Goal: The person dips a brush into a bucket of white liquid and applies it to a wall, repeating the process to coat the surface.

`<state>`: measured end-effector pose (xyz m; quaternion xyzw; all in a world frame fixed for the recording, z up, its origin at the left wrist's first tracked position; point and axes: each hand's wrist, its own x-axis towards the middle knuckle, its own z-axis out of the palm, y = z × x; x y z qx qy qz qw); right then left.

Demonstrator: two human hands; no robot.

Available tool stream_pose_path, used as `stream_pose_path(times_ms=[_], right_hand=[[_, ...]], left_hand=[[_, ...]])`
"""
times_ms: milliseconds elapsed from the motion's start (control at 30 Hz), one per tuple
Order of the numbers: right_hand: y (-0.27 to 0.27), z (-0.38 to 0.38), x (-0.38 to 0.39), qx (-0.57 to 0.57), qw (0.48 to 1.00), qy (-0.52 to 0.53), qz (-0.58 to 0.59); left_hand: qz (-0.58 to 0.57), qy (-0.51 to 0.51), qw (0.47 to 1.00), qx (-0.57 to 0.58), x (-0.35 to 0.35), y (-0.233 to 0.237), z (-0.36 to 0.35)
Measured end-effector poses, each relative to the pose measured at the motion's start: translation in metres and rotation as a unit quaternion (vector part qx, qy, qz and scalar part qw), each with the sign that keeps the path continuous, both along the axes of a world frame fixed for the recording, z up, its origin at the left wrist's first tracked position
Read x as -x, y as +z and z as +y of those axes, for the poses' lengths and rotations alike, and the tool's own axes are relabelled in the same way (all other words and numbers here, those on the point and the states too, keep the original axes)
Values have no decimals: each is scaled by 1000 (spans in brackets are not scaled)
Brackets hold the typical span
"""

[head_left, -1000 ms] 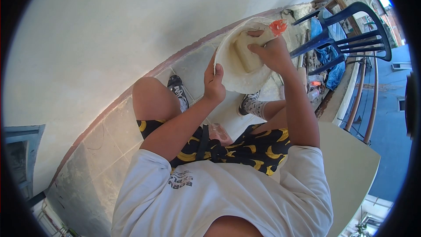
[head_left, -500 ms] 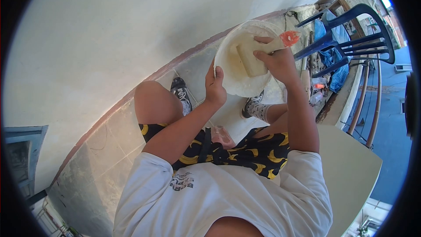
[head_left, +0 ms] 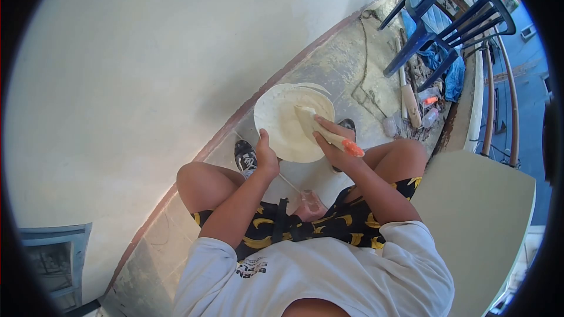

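Note:
A round white basin (head_left: 272,111) is tilted toward me, its inside coated with cream-coloured paint. My left hand (head_left: 269,155) grips the lower left rim, thumb over the edge. My right hand (head_left: 339,145) is closed around the handle of a wide paintbrush (head_left: 306,120), smeared cream with an orange-red handle end. The brush head overlaps the inside of the basin, edge-on in this view. Below the basin, between my knees, a reddish block-like thing (head_left: 309,204) lies on the floor.
A pale wall (head_left: 129,82) with a reddish base strip runs along the left. At upper right a dark blue plastic chair (head_left: 432,29) stands beside blue sheeting (head_left: 455,76), sticks and plastic bottles (head_left: 430,118). A cream panel (head_left: 476,217) stands at my right, with railings (head_left: 510,100) beyond.
The basin and both hands are lower and further left in view. The paintbrush has turned from broad face to narrow edge, its handle end now pointing down and right.

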<state>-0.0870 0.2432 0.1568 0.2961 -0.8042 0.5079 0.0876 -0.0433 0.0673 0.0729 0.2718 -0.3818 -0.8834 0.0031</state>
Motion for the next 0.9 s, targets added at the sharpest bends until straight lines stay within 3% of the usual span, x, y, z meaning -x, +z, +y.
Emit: stream_pose_path(times_ms=[400,500,567,600,633,700,733,767,833,900], right_hand=[[-3,-2,37,47,998,-22,-21],[-3,-7,40,65,994,5,-86],[2,-10,43,171,958,-74,-217],[-3,-13,52,173,972,-64,-147],[-6,-10,60,171,972,-63,-150],[-7,-5,74,337,863,-43,-373],[-7,-5,81,405,828,-10,-388],[-7,-5,88,406,827,-10,-389],[-7,-7,106,545,732,6,-409],[-9,-9,128,581,703,13,-410]], left_hand=[[16,18,1000,-10,28,6,-2],[-10,27,1000,-2,28,9,1],[-17,38,999,7,40,11,0],[-15,41,999,6,44,9,-1],[-16,44,999,5,43,7,-2],[-12,46,999,9,44,3,-4],[-4,47,999,13,47,3,-5],[-5,48,999,14,48,0,-6],[22,54,998,6,46,-6,-9],[20,60,998,9,44,-4,-9]])
